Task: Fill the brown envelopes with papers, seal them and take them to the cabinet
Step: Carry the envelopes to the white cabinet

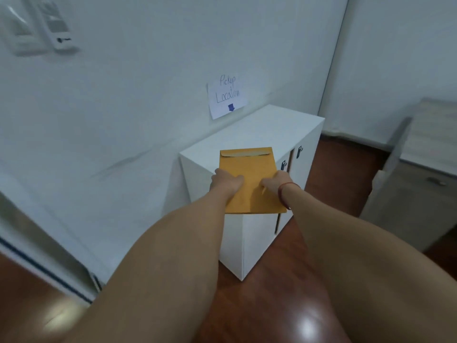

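One flat, mustard-brown envelope is seen, its flap folded down at the far end. It is gripped at both side edges by the left hand and the right hand, thumbs on top, over the near corner of one white cabinet. Whether it touches the top cannot be judged. Two dark door handles and one handwritten wall note are counted. The fingers beneath are hidden, and a desk is cut off at the right.

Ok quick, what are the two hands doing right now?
Left hand: holds the brown envelope by its left side.
Right hand: holds the same envelope by its right side.
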`<state>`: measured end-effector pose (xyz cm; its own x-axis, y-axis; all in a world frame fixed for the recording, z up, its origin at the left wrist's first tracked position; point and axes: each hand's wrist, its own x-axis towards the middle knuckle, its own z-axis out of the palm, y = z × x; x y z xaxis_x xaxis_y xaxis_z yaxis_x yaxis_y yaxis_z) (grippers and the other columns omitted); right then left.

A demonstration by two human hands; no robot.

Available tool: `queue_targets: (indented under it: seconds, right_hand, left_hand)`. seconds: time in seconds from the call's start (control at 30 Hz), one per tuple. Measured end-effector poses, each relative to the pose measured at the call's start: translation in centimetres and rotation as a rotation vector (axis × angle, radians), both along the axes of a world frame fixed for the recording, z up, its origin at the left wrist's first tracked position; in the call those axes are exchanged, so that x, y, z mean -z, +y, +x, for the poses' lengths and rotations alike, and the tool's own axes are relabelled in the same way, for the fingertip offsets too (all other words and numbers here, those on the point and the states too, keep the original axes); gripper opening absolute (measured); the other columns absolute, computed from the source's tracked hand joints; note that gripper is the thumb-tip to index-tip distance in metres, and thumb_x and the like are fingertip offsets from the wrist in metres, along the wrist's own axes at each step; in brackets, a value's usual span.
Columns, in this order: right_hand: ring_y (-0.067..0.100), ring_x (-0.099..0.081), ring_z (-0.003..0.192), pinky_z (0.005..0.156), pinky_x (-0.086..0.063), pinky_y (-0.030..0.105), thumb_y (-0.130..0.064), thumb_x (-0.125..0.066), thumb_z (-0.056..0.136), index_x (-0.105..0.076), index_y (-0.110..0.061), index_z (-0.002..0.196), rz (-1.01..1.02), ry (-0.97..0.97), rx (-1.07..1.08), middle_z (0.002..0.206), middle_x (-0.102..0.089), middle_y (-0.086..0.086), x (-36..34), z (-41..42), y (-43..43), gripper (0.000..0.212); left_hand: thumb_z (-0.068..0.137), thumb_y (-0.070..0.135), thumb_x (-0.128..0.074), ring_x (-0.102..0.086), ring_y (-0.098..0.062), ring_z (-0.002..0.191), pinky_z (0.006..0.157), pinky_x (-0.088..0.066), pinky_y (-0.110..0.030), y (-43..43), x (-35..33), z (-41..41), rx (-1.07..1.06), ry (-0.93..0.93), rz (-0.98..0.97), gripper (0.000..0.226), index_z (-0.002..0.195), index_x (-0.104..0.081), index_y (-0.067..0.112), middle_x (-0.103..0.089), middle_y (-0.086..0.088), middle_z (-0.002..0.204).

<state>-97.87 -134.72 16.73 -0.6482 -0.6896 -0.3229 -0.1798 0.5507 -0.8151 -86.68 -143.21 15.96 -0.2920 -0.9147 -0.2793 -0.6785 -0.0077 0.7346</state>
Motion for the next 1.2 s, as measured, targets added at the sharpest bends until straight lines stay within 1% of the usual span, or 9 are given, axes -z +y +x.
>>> queue_targets:
  seconds: [0.1,0.23,0.37,0.53,0.67,0.8,0.87,0.97,1.2]
  right_hand:
    - [0.031,-0.052,0.104,0.081,-0.041,0.037,-0.018,-0.055,0.090,-0.048,-0.006,0.127,0.017,-0.028,0.003,0.121,-0.055,0.013,0.8,-5.1,-4.6,0.039]
    - [0.026,-0.047,0.095,0.080,-0.041,0.035,-0.018,-0.054,0.091,-0.048,-0.006,0.123,0.044,0.015,-0.061,0.113,-0.053,0.011,1.6,-11.8,-11.0,0.035]
    - [0.028,-0.050,0.098,0.080,-0.040,0.034,-0.020,-0.054,0.090,-0.050,-0.006,0.123,0.078,0.062,-0.163,0.116,-0.055,0.012,2.3,-18.2,-16.9,0.036]
    - [0.028,-0.050,0.095,0.081,-0.041,0.034,-0.020,-0.056,0.088,-0.051,-0.005,0.121,0.081,0.116,-0.284,0.116,-0.056,0.012,2.5,-24.9,-24.2,0.037]
    - [0.031,-0.053,0.111,0.084,-0.040,0.036,-0.021,-0.056,0.089,-0.041,-0.006,0.130,0.099,0.112,-0.349,0.126,-0.052,0.012,3.2,-28.2,-29.1,0.047]
    - [0.026,-0.048,0.097,0.082,-0.040,0.034,-0.017,-0.056,0.088,-0.040,-0.008,0.130,0.078,0.085,-0.418,0.124,-0.053,0.011,4.6,-31.2,-35.2,0.046]
    - [0.028,-0.052,0.101,0.082,-0.041,0.034,-0.014,-0.055,0.087,-0.043,-0.007,0.128,0.058,0.103,-0.437,0.125,-0.053,0.012,5.3,-32.7,-38.1,0.043]
    - [0.031,-0.054,0.114,0.089,-0.044,0.033,-0.014,-0.057,0.086,-0.049,-0.006,0.126,0.116,0.209,-0.476,0.132,-0.049,0.015,6.7,-34.5,-41.4,0.042]
    - [0.032,-0.053,0.117,0.093,-0.046,0.035,-0.008,-0.055,0.087,-0.049,-0.003,0.124,0.180,0.223,-0.458,0.131,-0.048,0.014,9.5,-38.4,-46.5,0.038]
  left_hand:
    - [0.091,0.041,-0.053,-0.048,-0.034,0.124,0.093,-0.044,-0.039,-4.6,0.6,-5.0,-0.010,-0.029,0.011,0.066,0.141,-0.027,0.008,-0.042,-0.013,0.140]
    - [0.089,0.040,-0.054,-0.048,-0.033,0.123,0.092,-0.044,-0.038,-10.1,1.8,-11.2,-0.081,-0.003,0.040,0.067,0.141,-0.027,0.007,-0.042,-0.013,0.140]
    - [0.089,0.038,-0.055,-0.051,-0.033,0.120,0.085,-0.044,-0.036,-14.7,2.6,-16.8,-0.200,0.035,0.076,0.065,0.139,-0.029,0.006,-0.044,-0.013,0.137]
    - [0.088,0.038,-0.059,-0.051,-0.034,0.121,0.092,-0.046,-0.038,-20.0,3.1,-22.7,-0.352,0.106,0.112,0.070,0.140,-0.027,0.004,-0.045,-0.014,0.138]
    - [0.085,0.040,-0.061,-0.053,-0.034,0.119,0.093,-0.047,-0.039,-23.6,4.0,-25.4,-0.425,0.112,0.163,0.074,0.141,-0.028,0.004,-0.047,-0.014,0.136]
    - [0.081,0.042,-0.064,-0.053,-0.034,0.119,0.094,-0.048,-0.041,-28.7,5.1,-28.3,-0.548,0.131,0.141,0.072,0.136,-0.034,0.008,-0.048,-0.012,0.134]
    - [0.079,0.046,-0.065,-0.050,-0.034,0.121,0.098,-0.048,-0.043,-31.3,5.9,-29.8,-0.612,0.081,0.101,0.074,0.136,-0.037,0.009,-0.045,-0.013,0.136]
    - [0.078,0.048,-0.067,-0.044,-0.034,0.126,0.101,-0.045,-0.041,-33.9,6.9,-31.4,-0.677,0.001,0.150,0.076,0.137,-0.038,0.008,-0.039,-0.015,0.138]
    - [0.078,0.039,-0.071,-0.044,-0.032,0.123,0.095,-0.045,-0.038,-37.4,9.1,-35.9,-0.710,-0.098,0.218,0.062,0.126,-0.047,0.009,-0.042,-0.014,0.132]
